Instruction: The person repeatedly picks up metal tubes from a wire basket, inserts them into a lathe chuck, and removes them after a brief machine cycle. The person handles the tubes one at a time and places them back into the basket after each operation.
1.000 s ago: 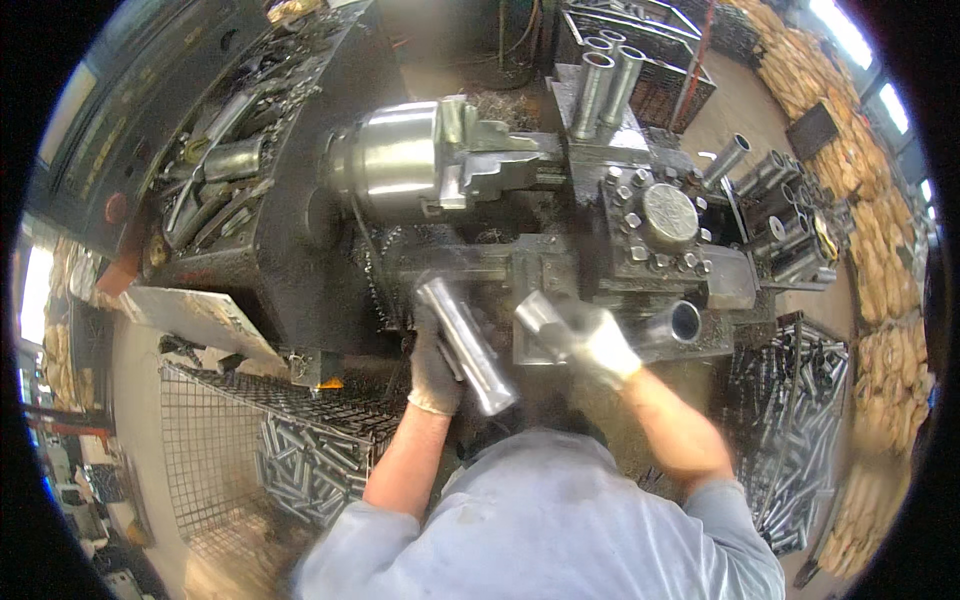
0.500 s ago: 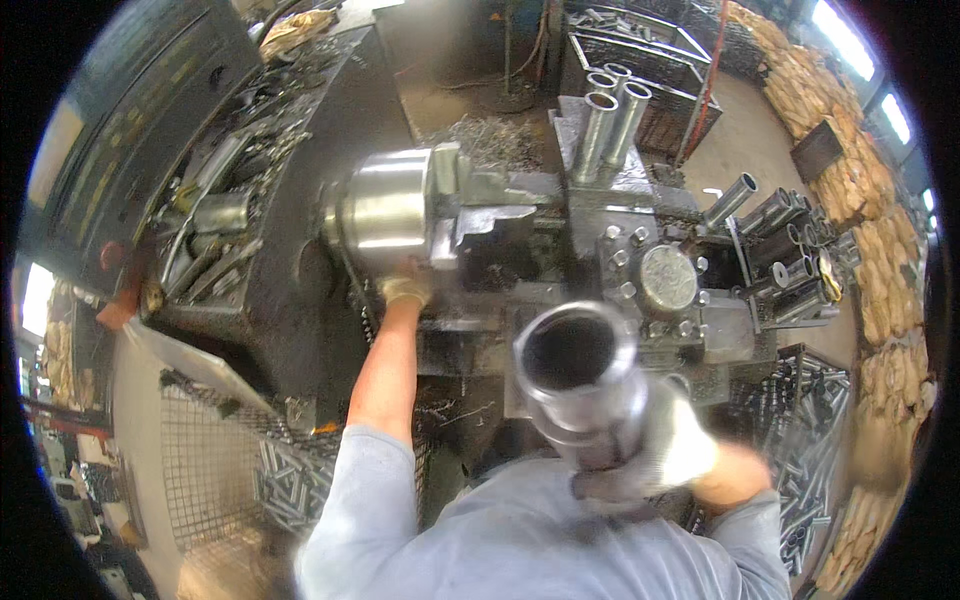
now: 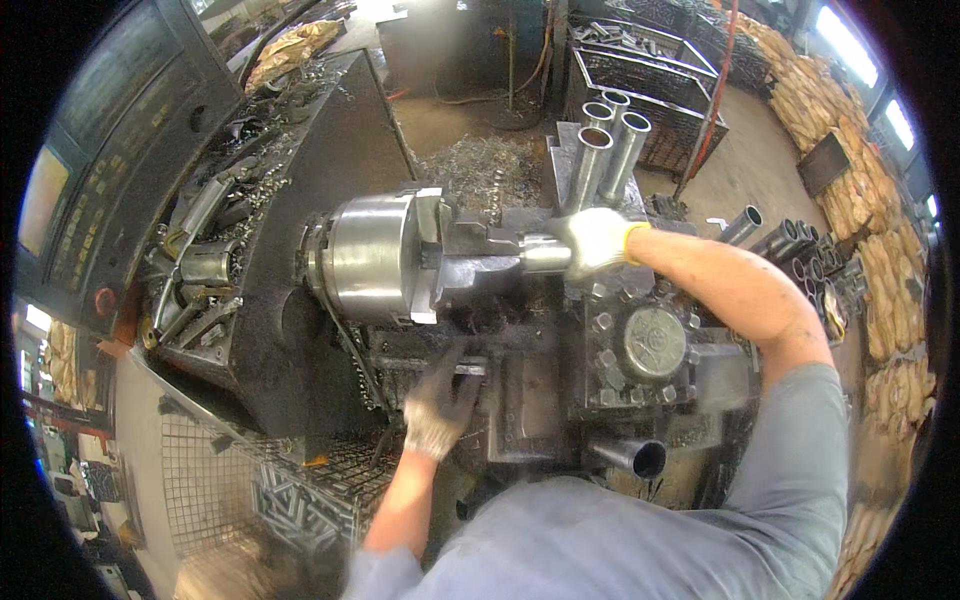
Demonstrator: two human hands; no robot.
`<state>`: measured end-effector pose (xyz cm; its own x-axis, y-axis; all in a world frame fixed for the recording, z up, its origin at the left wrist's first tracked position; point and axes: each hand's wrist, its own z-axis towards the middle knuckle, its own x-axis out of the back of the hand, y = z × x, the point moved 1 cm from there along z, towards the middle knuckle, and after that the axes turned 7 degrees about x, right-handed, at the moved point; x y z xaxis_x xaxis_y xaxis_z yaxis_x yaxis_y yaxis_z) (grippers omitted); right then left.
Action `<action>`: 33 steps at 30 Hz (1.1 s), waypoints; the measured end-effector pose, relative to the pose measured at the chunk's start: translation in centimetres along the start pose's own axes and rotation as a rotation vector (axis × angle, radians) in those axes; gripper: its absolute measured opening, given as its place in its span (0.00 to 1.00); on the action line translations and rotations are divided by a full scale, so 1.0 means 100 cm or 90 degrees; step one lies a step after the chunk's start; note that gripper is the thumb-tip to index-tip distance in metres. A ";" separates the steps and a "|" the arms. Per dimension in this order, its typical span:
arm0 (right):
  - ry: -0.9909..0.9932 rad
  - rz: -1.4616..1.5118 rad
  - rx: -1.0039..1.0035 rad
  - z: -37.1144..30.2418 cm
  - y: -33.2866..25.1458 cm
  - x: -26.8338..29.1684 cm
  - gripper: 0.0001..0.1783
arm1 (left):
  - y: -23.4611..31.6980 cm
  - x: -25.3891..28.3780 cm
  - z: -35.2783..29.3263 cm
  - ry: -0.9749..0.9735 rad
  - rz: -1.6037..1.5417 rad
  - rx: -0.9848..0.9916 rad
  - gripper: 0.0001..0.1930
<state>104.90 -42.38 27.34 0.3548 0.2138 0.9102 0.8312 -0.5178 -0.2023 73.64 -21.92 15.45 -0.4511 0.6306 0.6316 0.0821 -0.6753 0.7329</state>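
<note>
My right hand (image 3: pixel 598 242), in a whitish work glove, is closed around a shiny metal tube (image 3: pixel 545 254). The tube lies level, its left end by the stepped dark tool pieces (image 3: pixel 475 262) in front of the lathe chuck (image 3: pixel 372 258); the glove hides its other end. Lower down, my left hand (image 3: pixel 440 408) reaches over the machine bed in a glove with dark, dirty fingers. Those fingers are stretched out and somewhat blurred, close to a small metal bar (image 3: pixel 470 368). I see nothing held in them.
A round-topped tool post (image 3: pixel 654 342) with bolts stands right of the bed. Several tubes (image 3: pixel 592 165) stand upright behind it, and more (image 3: pixel 790 240) lean on a rack at right. Another tube (image 3: pixel 640 456) lies close to my body. A wire basket (image 3: pixel 205 470) holds metal pieces at lower left.
My right hand has swung the tube from in front of my chest forward to the chuck's right side. The left hand has come back from beneath the chuck to the bed.
</note>
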 end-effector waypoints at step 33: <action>0.636 0.340 -0.277 -0.232 -0.082 0.001 0.27 | -0.144 0.198 -0.153 0.594 0.091 0.366 0.20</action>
<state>88.20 -57.35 37.50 -0.0368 -0.7450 0.6661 0.4000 -0.6218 -0.6733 49.96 -5.55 13.59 -0.8778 -0.1384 0.4586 0.4787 -0.2877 0.8295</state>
